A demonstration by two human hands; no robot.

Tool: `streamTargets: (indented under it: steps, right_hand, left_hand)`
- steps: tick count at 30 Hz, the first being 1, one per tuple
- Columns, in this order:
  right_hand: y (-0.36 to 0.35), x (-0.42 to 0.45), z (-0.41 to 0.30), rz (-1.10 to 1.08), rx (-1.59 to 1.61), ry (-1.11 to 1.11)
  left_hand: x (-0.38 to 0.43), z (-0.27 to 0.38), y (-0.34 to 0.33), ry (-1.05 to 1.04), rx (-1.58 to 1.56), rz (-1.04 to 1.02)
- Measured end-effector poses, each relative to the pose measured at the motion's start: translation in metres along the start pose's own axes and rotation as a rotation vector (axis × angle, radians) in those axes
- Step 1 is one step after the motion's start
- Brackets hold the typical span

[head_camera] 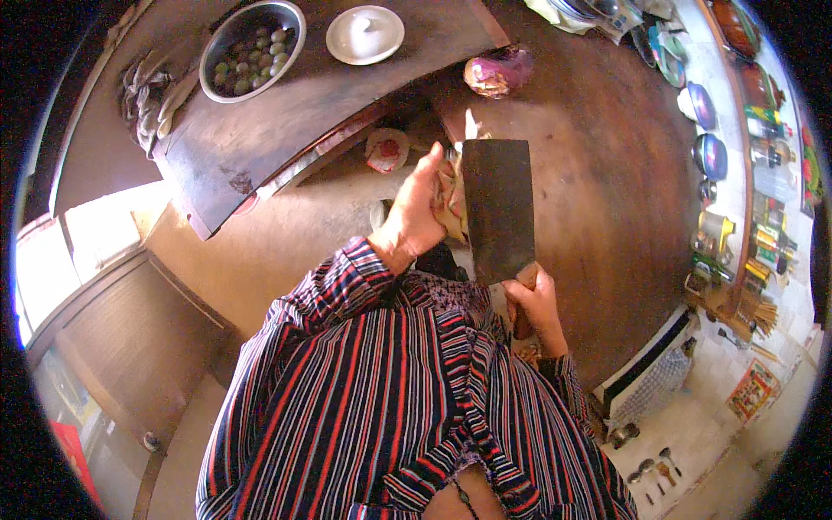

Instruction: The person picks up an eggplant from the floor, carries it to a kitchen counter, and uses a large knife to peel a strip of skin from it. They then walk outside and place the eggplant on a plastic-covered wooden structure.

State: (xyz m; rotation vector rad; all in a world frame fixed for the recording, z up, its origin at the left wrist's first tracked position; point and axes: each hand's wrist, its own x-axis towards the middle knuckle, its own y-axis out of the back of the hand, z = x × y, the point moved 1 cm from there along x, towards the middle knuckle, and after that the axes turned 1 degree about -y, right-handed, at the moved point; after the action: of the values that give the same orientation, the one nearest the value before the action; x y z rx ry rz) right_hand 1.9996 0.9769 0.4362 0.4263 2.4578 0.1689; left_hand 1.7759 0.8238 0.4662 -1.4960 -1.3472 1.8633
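In the head view, my right hand (pixel 536 302) grips the wooden handle of a broad, dark cleaver (pixel 499 208). Its blade points away from me, roughly upright in the picture. To the blade's left, my left hand (pixel 416 211) is closed around a pale, yellowish-pink piece of food (pixel 453 195), thumb extended upward. The cleaver covers part of that food, so its kind cannot be told. Beyond the blade's far end lies a purple vegetable (pixel 497 70) with a pale, flaky end.
A dark wooden table (pixel 273 143) holds a metal bowl (pixel 207 71) of round greenish fruit, a white lidded dish (pixel 365 36) and crumpled grey cloth (pixel 149 97). A red-and-white container (pixel 388 149) sits below its edge. Shelves (pixel 741 214) with bowls and bottles line the right.
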Motion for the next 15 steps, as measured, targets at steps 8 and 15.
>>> streamTargets:
  steps: [8,15]
  right_hand:
    - [0.017,-0.007,0.014,0.230,-0.036,-0.078]
    - [0.000,0.011,-0.015,0.460,0.156,-0.070]
  left_hand:
    - [-0.008,0.021,0.017,-0.293,0.146,0.113]
    - [-0.021,-0.042,-0.005,-0.279,1.055,0.237]
